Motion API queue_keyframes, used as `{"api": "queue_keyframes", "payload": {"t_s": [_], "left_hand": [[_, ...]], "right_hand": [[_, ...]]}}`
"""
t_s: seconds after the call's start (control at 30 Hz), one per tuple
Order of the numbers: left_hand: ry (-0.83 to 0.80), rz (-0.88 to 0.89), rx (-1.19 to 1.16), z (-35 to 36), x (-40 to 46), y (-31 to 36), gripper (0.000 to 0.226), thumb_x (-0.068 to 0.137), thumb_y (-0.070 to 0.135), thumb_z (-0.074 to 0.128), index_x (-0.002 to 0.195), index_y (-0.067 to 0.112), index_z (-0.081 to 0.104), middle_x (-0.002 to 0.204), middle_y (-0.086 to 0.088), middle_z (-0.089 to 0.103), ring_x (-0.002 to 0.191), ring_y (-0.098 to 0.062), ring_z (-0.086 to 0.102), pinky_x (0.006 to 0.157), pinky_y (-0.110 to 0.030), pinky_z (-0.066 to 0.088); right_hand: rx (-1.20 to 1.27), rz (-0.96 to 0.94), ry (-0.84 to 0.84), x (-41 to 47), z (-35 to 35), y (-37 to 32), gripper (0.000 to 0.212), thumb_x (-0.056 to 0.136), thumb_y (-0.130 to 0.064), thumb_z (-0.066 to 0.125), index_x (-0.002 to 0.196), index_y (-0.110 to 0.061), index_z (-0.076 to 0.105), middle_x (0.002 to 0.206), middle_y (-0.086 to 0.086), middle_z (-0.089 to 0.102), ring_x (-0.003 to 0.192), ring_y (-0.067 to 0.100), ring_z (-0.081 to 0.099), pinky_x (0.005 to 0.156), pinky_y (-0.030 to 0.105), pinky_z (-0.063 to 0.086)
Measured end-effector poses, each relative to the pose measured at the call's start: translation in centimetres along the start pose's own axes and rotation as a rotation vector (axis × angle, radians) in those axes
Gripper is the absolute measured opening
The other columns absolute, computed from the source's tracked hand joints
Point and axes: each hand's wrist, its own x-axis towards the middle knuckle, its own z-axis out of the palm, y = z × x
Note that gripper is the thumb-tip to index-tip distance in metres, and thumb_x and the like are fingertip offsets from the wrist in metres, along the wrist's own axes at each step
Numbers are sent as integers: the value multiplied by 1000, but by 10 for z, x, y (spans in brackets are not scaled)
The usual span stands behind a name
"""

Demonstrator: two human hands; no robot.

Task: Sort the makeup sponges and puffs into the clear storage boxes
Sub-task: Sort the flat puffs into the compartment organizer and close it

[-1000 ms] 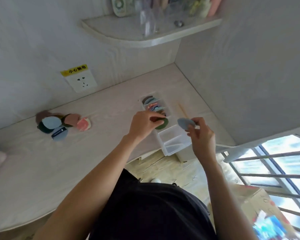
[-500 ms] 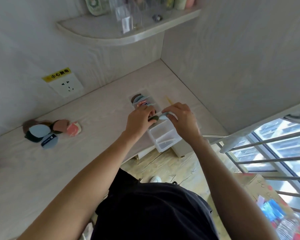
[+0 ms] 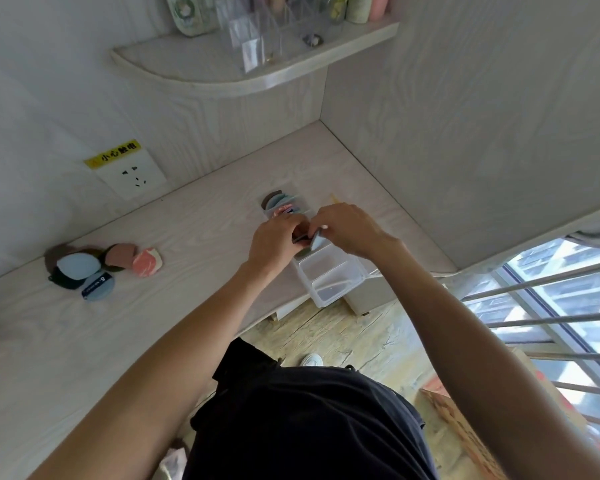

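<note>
Daylight is pouring in from the barred window [image 3: 551,296] at four o'clock, and the panes there are blowing out to near white with a bluish cast. The pale desk [image 3: 194,237] and the wall panels are reflecting that light softly, so the scene is looking evenly bright, flat and slightly washed out. Shadows are staying faint: the forearms are darkening on their near sides, and the black shirt [image 3: 309,427] at six o'clock is losing nearly all detail. The wide lens is bending straight lines, with the shelf [image 3: 257,74] at twelve o'clock curving and the wall edges splaying outward. The whole picture is looking soft and compressed, and fine detail is smearing around both hands and toward the nine o'clock edge.
</note>
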Motion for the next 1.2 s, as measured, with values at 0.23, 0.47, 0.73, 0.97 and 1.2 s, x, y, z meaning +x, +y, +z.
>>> {"api": "queue_keyframes", "payload": {"t_s": [0.23,0.47,0.73,0.97,1.2], "left_hand": [[-69,19,-37,-3,-4,-9,24,79,27,70,99,16,65,94,-4,71,86,-22,66,73,-36,53],[-107,4,-20,-21,-10,-13,18,78,29,71,94,22,69,92,6,70,85,-12,63,65,-22,42],[-50,-43,74,-16,-5,-5,12,81,26,66,92,21,68,86,2,70,84,-18,64,62,-24,41],[-13,-11,5,-14,-8,-8,11,80,23,69,90,18,69,82,5,72,79,-11,65,63,-26,52],[38,82,-107,-30,-34,-30,19,85,22,64,104,18,66,99,6,68,90,-8,57,80,-23,44]], "right_hand": [[-111,32,72,4,20,-9,12,91,-21,55,101,-16,56,98,6,65,95,24,59,84,32,40],[-42,-24,222,-5,39,-4,18,62,-8,78,70,-12,63,71,4,62,67,27,58,66,40,54],[-79,29,2,2,24,-9,14,91,-16,54,100,-11,63,101,7,64,93,26,61,83,37,47],[-183,103,184,-1,34,-12,33,69,-29,79,86,-9,59,76,7,69,74,27,62,65,32,48],[-28,105,322,-2,42,-5,20,72,-25,77,90,-20,71,96,8,62,94,28,54,81,36,42]]}}
